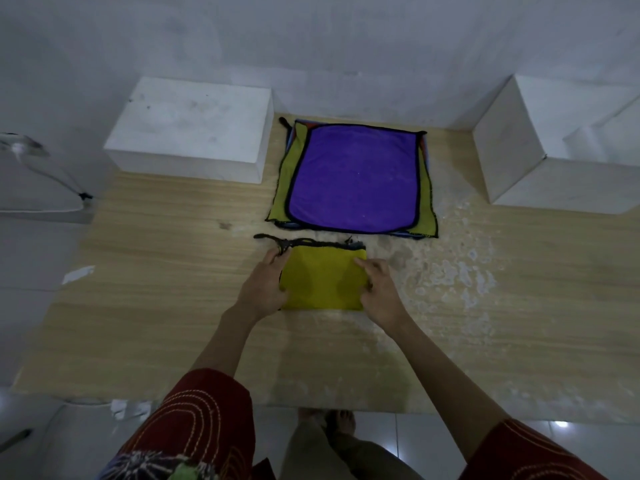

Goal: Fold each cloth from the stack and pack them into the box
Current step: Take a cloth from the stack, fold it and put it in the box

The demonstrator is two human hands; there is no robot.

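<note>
The wooden counter [156, 306] holds everything. One white box [188, 133] sits far past the left hand [265, 287] and off to its left. Another white box [554, 140] sits far off to the right of the right hand [381, 294]. I see no cloth in either box. The stack of cloths [353, 178], purple on top, lies flat just past both hands and waits to be folded. A yellow cloth [322, 282] lies between the hands, folded small. The left hand lies along its left side with fingers at the far corner, and I cannot tell if they pinch it. The right hand presses its fingers flat on the right side. I think this fold is nearly done, and packing comes next.
</note>
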